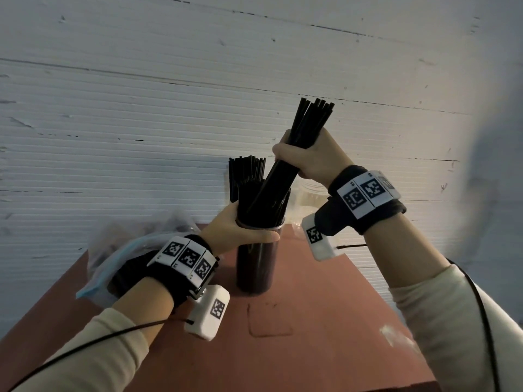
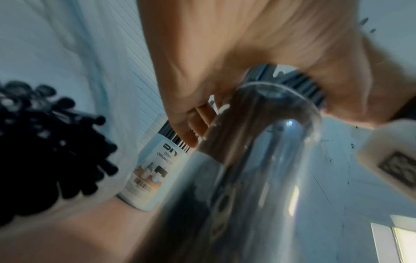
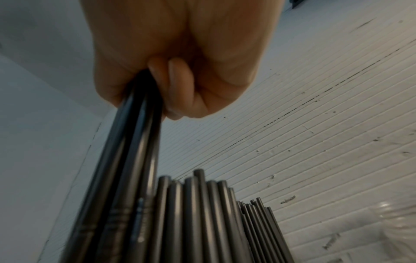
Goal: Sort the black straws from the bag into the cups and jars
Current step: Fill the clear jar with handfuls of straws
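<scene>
Straw bundle: a fistful of black straws (image 1: 300,142), slanted, top ends fanned up toward the wall, lower ends dipping into the mouth of the tall cup.
Right hand: the right hand (image 1: 310,158) is clenched round that bundle at mid-length; in the right wrist view the fingertips (image 3: 178,85) curl over the dark shafts (image 3: 133,160), tight against the palm.
Tall cup: a clear tall cup (image 1: 256,264) stands upright on the table, packed dark with straws whose tops poke above the rim.
Left hand: the left hand (image 1: 240,230) wraps the cup just under the rim, thumb across the front; from the left wrist view, blurred, the fingers (image 2: 186,124) hug the glassy wall (image 2: 258,160).
Second holder: right behind the cup, a container (image 2: 153,176) with a printed label, also standing full of straws (image 1: 246,168).
Bag: a clear plastic bag (image 1: 113,250) with a blue edge lies at the table's left, behind the left wrist; dark straw ends (image 2: 45,142) show inside it.
Jar: a clear jar (image 1: 310,193) sits behind the right wrist, mostly hidden; what it holds I cannot tell.
Table: reddish-brown table (image 1: 311,335), ribbed white wall (image 1: 141,94) behind.
</scene>
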### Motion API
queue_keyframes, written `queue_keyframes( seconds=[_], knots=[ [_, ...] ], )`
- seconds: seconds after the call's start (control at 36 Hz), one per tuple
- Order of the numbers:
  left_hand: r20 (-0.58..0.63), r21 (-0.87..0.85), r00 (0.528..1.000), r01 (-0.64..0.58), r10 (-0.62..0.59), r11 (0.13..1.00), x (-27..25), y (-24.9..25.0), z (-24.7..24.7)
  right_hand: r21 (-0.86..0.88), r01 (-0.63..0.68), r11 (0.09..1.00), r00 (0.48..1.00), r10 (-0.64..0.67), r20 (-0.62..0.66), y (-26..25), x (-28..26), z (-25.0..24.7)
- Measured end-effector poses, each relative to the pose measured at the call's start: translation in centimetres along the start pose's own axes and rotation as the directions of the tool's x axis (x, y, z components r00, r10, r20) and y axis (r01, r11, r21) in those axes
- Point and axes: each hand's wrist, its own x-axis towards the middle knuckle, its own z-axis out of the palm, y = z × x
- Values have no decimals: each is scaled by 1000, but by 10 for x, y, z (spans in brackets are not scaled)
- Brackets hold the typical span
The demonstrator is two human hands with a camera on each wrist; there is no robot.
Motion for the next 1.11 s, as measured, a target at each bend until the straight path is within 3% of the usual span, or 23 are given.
queue_keyframes(
  seconds=[0.19, 0.42, 0.56, 0.64, 0.72, 1.11],
  knots=[
    [30, -91, 996, 83, -81, 992, -1, -2, -18, 63, -18, 998, 1000, 16, 19, 0, -6, -6],
    [-4, -71, 995, 101, -102, 992, 4, -9, -15, 31, 16, 999, 1000, -16, 22, -4, -12, -2],
    [66, -75, 985, 161, -156, 984, 0, -5, -14, 18, 14, 1000, 1000, -14, 24, -8, -15, 1],
    [143, -205, 972, 215, -188, 955, -4, 2, -11, 9, 6, 1000, 1000, -6, 28, -8, -16, 0],
    [142, -315, 969, 237, -201, 919, -9, 4, -12, 15, -10, 1000, 1000, 9, 19, -7, -17, -4],
    [177, -97, 955, 258, -239, 961, -16, 14, -15, 42, -10, 999, 999, 12, -48, 2, -16, 1]
  ],
)
